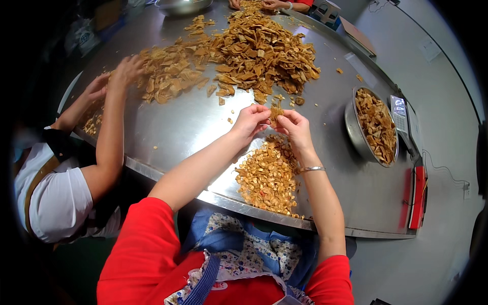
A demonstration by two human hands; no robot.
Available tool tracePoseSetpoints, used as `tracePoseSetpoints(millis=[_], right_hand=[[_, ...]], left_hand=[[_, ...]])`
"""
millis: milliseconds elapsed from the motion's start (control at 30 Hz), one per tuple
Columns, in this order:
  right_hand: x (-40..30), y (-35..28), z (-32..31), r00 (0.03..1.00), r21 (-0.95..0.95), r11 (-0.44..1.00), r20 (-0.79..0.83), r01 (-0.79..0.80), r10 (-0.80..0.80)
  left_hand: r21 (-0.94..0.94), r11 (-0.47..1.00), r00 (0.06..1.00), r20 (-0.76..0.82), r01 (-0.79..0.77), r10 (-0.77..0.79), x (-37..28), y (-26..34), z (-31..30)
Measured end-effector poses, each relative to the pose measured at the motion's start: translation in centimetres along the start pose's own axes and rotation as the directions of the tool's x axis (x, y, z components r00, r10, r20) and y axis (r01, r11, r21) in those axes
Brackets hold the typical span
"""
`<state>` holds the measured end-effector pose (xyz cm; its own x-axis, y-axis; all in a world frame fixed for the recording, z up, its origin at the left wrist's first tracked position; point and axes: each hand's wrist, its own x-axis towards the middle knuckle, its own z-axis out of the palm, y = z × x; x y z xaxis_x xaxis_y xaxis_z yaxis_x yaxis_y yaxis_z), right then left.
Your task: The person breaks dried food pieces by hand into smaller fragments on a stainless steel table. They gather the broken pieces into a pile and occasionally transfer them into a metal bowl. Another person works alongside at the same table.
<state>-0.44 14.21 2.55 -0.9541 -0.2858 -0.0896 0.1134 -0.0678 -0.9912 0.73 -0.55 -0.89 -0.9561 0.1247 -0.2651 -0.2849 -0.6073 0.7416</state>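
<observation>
Between my fingertips is a thin brown dried flake (276,113). My left hand (251,119) pinches its left side, and my right hand (294,127) grips its right side. Both hands are raised a little above the steel table (183,129). Just below them, near the table's front edge, lies a heap of small yellowish pieces (267,179), partly covered by my right hand and forearm. Beyond my hands rises a large pile of brown dried flakes (263,53), with a few loose bits at its near edge. What the flakes are exactly I cannot tell.
A steel bowl (354,131) full of dried pieces stands to the right, beside a scale (406,118). At left, a co-worker's hands (127,70) reach into another flake pile (171,76). Another person's hands (268,4) work at the far edge, near a metal basin (183,7).
</observation>
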Motion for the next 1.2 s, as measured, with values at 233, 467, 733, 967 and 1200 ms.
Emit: tracePoseSetpoints(millis=[233, 467, 733, 967, 1200], right_hand=[[-1.8, 1.6, -1.6, 0.979, -0.199, 0.972, -0.134, 0.126, -0.154], [-1.9, 3.0, -1.9, 0.972, -0.519, 0.842, -0.080, 0.148, -0.220], [-1.7, 2.8, -2.2, 0.981, -0.386, 0.911, -0.065, 0.145, -0.184], [-2.1, 2.9, -1.3, 0.985, -0.357, 0.924, -0.045, 0.141, -0.167], [-1.5, 2.7, -2.2, 0.984, -0.363, 0.922, -0.061, 0.136, -0.169]], left_hand=[[0.138, 0.988, 0.998, 0.010, -0.068, 0.067, -0.3, -0.6, 0.8], [0.337, 0.937, 0.996, 0.023, -0.092, 0.089, -1.5, -0.6, 2.2], [0.396, 0.913, 0.986, -0.085, -0.101, 0.146, -0.9, 0.1, 1.3], [0.429, 0.886, 0.984, 0.040, -0.176, 0.176, -1.1, -1.0, 1.4], [0.068, 0.996, 0.997, -0.066, 0.050, -0.045, -0.5, 0.4, 1.0]])
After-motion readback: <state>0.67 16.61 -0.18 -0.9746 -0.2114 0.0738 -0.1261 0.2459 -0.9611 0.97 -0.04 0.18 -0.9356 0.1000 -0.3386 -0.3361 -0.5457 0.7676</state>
